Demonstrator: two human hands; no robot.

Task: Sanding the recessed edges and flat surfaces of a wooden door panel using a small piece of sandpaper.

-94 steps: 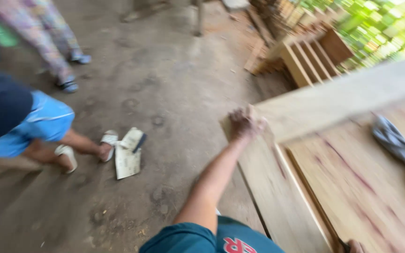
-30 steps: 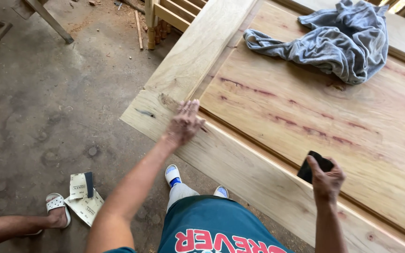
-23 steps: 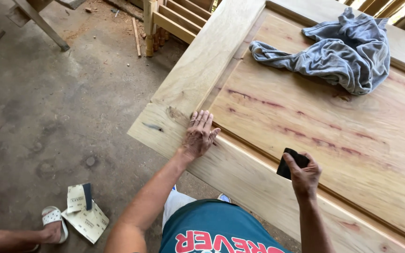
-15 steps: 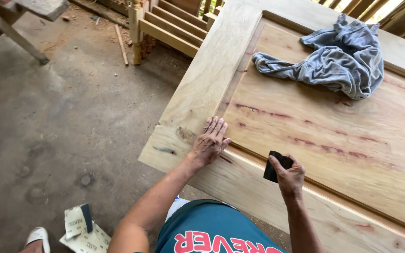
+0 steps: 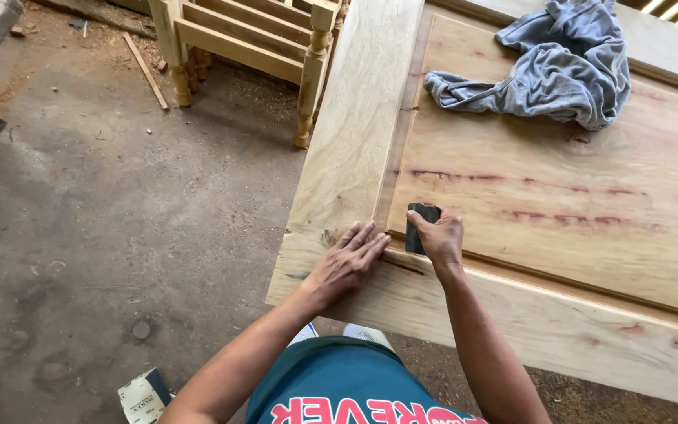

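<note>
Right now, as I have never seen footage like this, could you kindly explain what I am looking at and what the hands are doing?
There is no machine here: the picture comes from a camera worn on a person's head, looking down at their own two bare arms.

In front of them lies a large pale wooden door panel with a raised frame. The left hand rests flat on the frame near its corner, fingers spread. The right hand grips a small dark block and presses it against the groove where the frame meets the inner panel.

A crumpled grey cloth lies on the far part of the panel. Beyond the panel, on the dusty floor, stands an unfinished wooden furniture frame. A small printed packet lies on the floor near the person's feet.
</note>
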